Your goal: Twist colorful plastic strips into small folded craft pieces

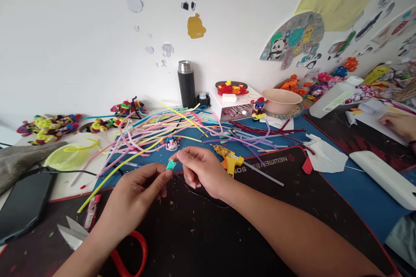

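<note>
Between the thumb and forefinger of my left hand is a small teal piece of folded pipe cleaner. The thumb and forefinger of my right hand are closed at its upper right end, the other fingers curled under. Just behind the hands lies a small decorated doll head. A yellow hot glue gun rests to the right of my right hand. Scissors with red handles lie partly hidden under my left forearm.
Loose pipe cleaners spread behind the hands. A black flask stands by the wall, with a beige bowl farther right. At left are a phone and a yellow-green lid. Another person's hand is at right.
</note>
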Demonstrator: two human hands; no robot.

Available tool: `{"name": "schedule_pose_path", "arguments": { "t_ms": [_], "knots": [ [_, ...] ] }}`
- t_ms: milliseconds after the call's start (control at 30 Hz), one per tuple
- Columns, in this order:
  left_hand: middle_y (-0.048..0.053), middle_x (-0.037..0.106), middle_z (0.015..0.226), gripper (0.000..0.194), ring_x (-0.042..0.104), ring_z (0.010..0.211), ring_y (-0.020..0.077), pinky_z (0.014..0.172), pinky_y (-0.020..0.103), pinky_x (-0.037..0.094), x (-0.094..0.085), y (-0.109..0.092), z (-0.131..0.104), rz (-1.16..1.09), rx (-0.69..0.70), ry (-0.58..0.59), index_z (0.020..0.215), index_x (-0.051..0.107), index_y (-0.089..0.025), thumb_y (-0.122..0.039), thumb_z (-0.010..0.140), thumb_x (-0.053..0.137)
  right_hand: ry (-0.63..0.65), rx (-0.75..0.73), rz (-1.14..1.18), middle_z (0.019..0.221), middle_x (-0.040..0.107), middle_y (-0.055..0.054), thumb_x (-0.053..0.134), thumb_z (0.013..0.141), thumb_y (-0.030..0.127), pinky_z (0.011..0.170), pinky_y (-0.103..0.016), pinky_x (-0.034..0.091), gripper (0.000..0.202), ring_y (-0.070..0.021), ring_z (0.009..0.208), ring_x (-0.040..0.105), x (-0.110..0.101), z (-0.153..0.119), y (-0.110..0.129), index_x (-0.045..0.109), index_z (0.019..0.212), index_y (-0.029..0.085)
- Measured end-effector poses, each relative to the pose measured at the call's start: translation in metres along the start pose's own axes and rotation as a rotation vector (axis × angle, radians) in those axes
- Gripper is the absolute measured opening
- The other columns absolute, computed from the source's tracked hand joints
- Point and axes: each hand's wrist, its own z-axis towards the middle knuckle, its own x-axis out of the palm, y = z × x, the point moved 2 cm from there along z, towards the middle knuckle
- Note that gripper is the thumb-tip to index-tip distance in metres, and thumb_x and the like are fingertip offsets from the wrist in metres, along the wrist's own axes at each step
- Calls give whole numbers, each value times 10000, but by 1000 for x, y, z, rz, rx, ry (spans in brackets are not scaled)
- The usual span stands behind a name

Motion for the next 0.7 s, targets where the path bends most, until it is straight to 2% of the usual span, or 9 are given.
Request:
{"name": "schedule_pose_path", "arguments": {
  "t_ms": [100, 267, 367, 500, 700],
  "knots": [
    [-13, 646, 579, 532, 543, 530, 163, 525, 262, 415, 0, -1, 1, 19, 16, -6, 654, 653, -240, -646, 993, 590, -11, 2, 20, 511, 513, 92, 753, 960, 618, 381, -208, 248, 440, -77, 388, 409, -2, 0, 1, 740, 984, 178],
    [-21, 639, 571, 502, 514, 509, 155, 535, 261, 430, 0, -3, 1, 38, 29, -4, 653, 657, -241, -610, 987, 601, -5, 25, -16, 514, 525, 88, 739, 962, 633, 392, -207, 278, 462, -79, 394, 422, -2, 0, -1, 744, 1019, 175],
    [-19, 644, 573, 494, 507, 507, 159, 534, 263, 432, 1, -4, 1, 42, 28, 3, 652, 654, -243, -605, 983, 593, -19, 38, -44, 499, 527, 97, 777, 916, 647, 401, -212, 307, 473, -84, 393, 425, -1, 0, -1, 718, 1004, 186],
    [-9, 645, 586, 483, 535, 530, 171, 533, 266, 420, 1, -5, 1, 44, 9, 14, 660, 651, -243, -606, 974, 604, -29, 35, -80, 501, 547, 103, 863, 851, 571, 417, -218, 330, 425, -83, 394, 432, -1, 0, -2, 674, 940, 201],
    [-7, 642, 593, 481, 541, 546, 176, 549, 271, 411, 1, -2, 1, 23, -1, 29, 660, 653, -241, -604, 973, 616, -45, 13, -106, 486, 540, 103, 811, 905, 484, 417, -218, 316, 324, -84, 383, 434, -2, 1, -4, 654, 912, 201]
  ]
}}
